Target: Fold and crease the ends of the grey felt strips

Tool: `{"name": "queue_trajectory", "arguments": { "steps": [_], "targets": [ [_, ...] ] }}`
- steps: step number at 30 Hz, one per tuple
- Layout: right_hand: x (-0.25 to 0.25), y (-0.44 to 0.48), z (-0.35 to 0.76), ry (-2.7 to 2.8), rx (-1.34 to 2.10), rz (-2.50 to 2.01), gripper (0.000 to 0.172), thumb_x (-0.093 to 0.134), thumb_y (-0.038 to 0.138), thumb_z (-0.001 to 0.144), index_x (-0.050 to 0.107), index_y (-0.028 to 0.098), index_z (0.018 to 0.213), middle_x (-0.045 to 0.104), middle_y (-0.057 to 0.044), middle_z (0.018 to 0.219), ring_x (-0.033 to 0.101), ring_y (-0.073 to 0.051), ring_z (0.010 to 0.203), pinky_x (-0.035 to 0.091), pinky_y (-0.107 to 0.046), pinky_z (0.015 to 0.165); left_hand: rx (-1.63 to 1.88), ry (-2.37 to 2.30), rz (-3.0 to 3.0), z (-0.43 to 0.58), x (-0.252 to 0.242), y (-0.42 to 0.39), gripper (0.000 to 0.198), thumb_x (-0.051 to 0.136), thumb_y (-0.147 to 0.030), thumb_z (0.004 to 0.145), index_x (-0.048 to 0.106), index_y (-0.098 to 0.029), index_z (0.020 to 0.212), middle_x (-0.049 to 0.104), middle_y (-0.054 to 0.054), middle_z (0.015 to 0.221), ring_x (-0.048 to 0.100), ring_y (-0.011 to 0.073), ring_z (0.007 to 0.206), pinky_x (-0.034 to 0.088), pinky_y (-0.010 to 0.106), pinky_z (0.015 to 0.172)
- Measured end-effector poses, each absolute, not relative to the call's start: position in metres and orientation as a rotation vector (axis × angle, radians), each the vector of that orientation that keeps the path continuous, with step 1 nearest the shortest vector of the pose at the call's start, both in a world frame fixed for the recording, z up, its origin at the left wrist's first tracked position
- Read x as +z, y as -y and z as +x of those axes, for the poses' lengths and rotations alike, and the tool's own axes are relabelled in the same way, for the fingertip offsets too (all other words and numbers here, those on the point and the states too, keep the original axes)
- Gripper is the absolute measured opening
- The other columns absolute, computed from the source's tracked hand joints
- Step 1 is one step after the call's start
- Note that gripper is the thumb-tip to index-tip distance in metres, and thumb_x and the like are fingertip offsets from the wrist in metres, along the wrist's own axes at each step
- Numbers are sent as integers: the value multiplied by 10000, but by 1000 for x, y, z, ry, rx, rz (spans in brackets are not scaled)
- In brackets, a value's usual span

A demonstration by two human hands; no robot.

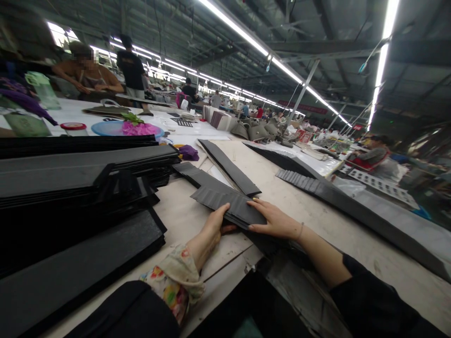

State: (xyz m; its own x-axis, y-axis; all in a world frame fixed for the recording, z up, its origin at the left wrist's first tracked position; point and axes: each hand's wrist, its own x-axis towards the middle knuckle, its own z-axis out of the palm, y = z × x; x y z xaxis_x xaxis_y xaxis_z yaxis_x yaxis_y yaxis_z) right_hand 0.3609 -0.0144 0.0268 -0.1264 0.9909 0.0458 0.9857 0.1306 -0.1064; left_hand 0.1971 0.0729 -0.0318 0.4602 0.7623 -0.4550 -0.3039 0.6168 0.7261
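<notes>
My left hand point(211, 227) closes on the near edge of a stack of grey strips point(237, 204) over the table point(327, 234), thumb on top, fingers mostly hidden, seemingly keeping the layers together. My right hand point(276, 219), partly open, spans the right end, perhaps steadying it; whether it grips, I cannot tell. The stack's long axis slants near right to far left, rippled end pointing away.

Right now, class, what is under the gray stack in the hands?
Part of the left hand and another gray strip; whatever else the stack covers cannot be seen.
</notes>
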Motion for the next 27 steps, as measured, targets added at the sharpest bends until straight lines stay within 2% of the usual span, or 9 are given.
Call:
{"name": "queue_trajectory", "arguments": {
  "steps": [4,9,18,23,27],
  "targets": [
    [25,10,361,2287,82,-1998,755,524,580,710,363,143,1304,342,-174,1344,346,-280,1222,306,-428,994,706,-841,622,196,-33,-72,245,596,-316,731,594,-123,881,633,93,837,623,183,649,559,323,481],
    [20,8,362,2290,74,-1927,712,537,548,717,373,166,1295,393,-153,1308,356,-281,1211,312,-439,987,701,-822,630,194,-29,-70,332,548,-419,757,592,-130,915,643,104,843,630,200,639,547,315,444],
    [26,20,357,2341,44,-1954,703,557,501,715,379,143,1293,361,-167,1323,359,-280,1203,300,-411,1003,725,-857,612,193,-27,-69,340,528,-381,783,555,-112,989,635,96,768,611,169,605,535,260,441],
    [26,19,356,2329,50,-1941,697,559,502,712,383,153,1289,371,-164,1317,365,-282,1198,307,-427,995,724,-845,617,193,-28,-68,323,523,-374,785,558,-119,980,631,91,776,604,169,587,531,275,426],
    [28,17,355,2325,106,-1972,747,563,536,695,375,130,1293,376,-178,1312,357,-291,1207,298,-430,1001,717,-832,613,192,-27,-68,400,493,-470,780,561,-130,979,627,87,734,600,172,556,522,282,416]
  ]
}}
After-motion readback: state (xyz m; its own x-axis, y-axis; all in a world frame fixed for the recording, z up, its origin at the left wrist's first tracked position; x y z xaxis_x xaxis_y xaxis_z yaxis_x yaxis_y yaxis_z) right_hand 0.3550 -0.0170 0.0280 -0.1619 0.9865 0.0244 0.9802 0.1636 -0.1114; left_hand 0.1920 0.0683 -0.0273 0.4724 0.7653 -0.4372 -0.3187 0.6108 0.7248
